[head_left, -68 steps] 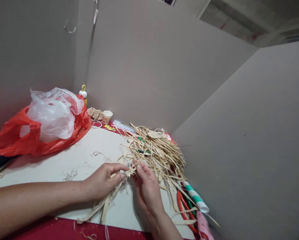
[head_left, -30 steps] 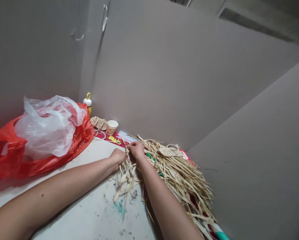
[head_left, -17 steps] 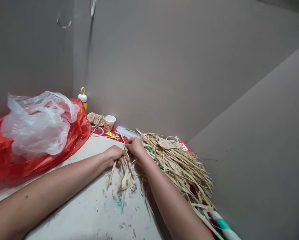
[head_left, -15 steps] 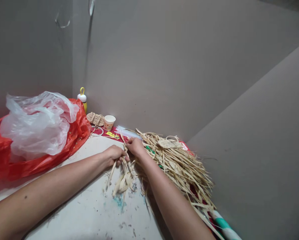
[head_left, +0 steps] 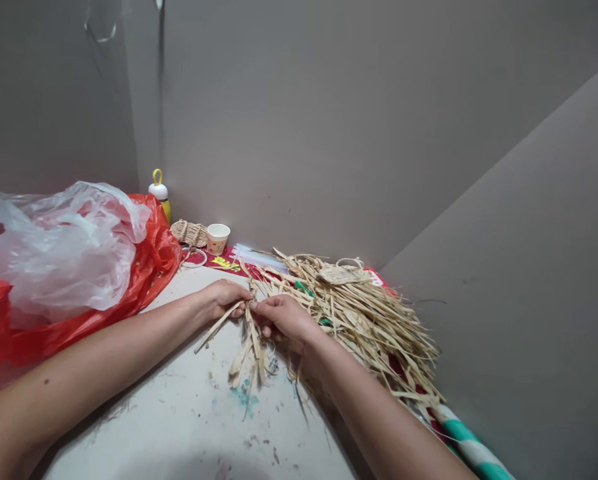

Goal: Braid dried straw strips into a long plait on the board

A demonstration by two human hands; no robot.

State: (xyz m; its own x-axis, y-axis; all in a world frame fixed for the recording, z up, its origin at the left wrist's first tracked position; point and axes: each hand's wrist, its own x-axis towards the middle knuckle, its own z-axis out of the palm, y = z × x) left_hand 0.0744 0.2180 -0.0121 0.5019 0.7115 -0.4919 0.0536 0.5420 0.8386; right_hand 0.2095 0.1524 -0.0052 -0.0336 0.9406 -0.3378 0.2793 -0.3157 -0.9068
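Note:
Between my two hands is a small bunch of pale dried straw strips [head_left: 251,347], its loose ends hanging down over the white board. My left hand [head_left: 227,298] pinches the bunch near its top, and one strip sticks out below it to the lower left. Pressed against the same bunch from the other side, my right hand [head_left: 283,319] has thumb and fingers closed on the strips. The fingertips of both hands nearly meet. Just beyond my right hand lies a big heap of dried straw [head_left: 373,320].
Crumpled clear plastic [head_left: 63,253] sits on a red plastic bag [head_left: 153,267] at left. Along the back stand a yellow bottle [head_left: 159,193], a woven straw piece [head_left: 189,233] and a paper cup [head_left: 218,240]. A green-and-white striped roll [head_left: 471,443] lies at lower right. Grey walls enclose the stained white board [head_left: 179,413].
My right hand has come down from the top of the straw bunch to its side, fingers now on the strips. My left hand has shifted slightly upward. The view has tilted a little.

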